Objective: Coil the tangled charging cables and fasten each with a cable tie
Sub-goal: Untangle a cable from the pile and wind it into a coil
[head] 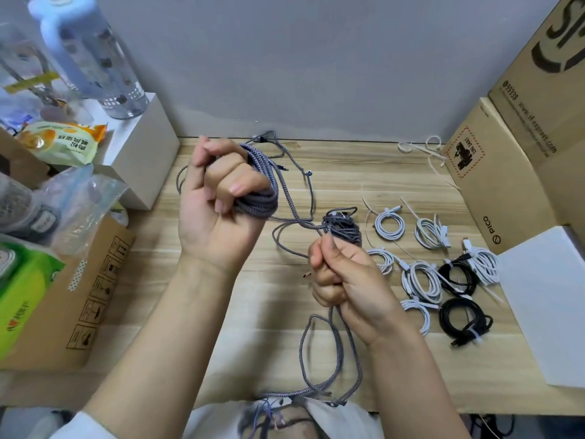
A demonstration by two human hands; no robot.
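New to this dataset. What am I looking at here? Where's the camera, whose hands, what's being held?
There is one picture, from a wide-angle camera worn on a person's head, looking down at a wooden table. No robot is involved: bare hands do the work. The left hand grips a coil of grey braided cable wound round its fingers. The right hand pinches the loose run of that cable, which hangs in loops toward the lap. To the right lie finished bundles: white coils, black coils and a grey one, each tied. Spare cable ties lie near the cardboard box.
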